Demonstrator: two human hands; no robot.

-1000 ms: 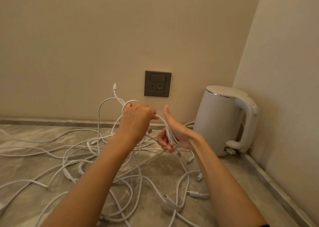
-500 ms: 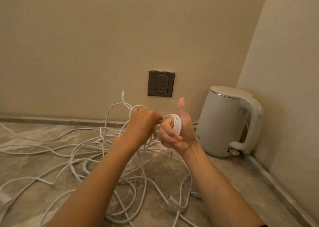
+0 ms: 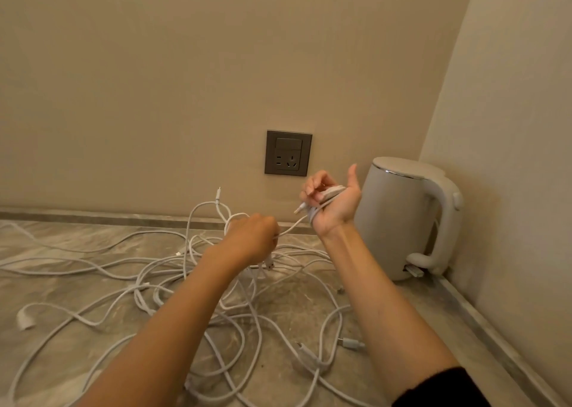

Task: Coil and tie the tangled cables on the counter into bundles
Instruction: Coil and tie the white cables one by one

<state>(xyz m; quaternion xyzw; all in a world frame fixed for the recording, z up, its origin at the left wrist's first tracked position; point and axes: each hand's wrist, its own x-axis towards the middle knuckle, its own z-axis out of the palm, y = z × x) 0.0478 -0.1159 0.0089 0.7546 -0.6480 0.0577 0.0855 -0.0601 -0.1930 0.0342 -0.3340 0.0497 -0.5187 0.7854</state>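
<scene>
The first bundle is being coiled: a thin white cable [image 3: 331,192] is looped round the palm of the raised right hand [image 3: 337,211], fingers curled over it, thumb up, near the white electric kettle [image 3: 399,221]. The lower left hand [image 3: 252,236] pinches the strand leading to that coil, above the tangle of white cables [image 3: 145,289] on the grey marbled worktop [image 3: 418,307]. The next wrap probably needs slack drawn from the tangle. Half a second ago the hands touched; now they are apart, the right one higher
</scene>
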